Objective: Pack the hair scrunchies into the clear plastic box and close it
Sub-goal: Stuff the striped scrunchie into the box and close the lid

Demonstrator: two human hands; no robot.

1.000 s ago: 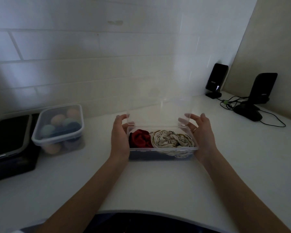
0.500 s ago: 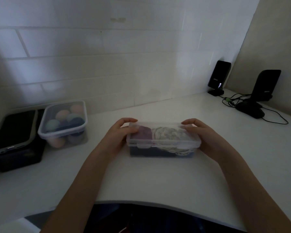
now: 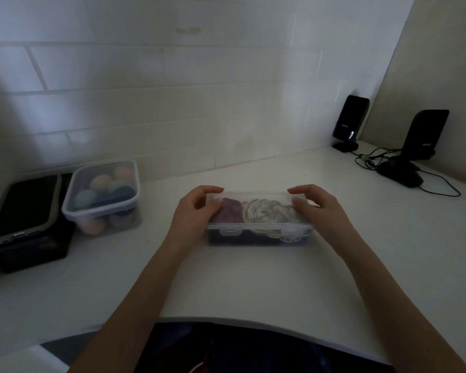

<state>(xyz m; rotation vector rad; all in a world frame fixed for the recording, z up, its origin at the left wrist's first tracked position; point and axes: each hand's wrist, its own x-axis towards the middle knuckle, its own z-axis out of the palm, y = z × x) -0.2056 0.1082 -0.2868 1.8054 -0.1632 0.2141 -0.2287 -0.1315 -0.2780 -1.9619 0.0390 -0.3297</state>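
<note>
Closing step. Clear rectangular plastic box (image 3: 260, 232) mid-counter, lid down over dark red scrunchie (image 3: 228, 212) and cream striped scrunchie (image 3: 267, 214). Left hand (image 3: 193, 211) and right hand (image 3: 319, 208) curled over lid ends, thumbs pressing. Next, probably: snap front latch (image 3: 229, 230); looks unlatched, hard to confirm.

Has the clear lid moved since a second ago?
Yes. The lid stood upright toward the tiled wall; now it lies flat on the clear box, covering the scrunchies, with the left hand and right hand gripping its ends.
</note>
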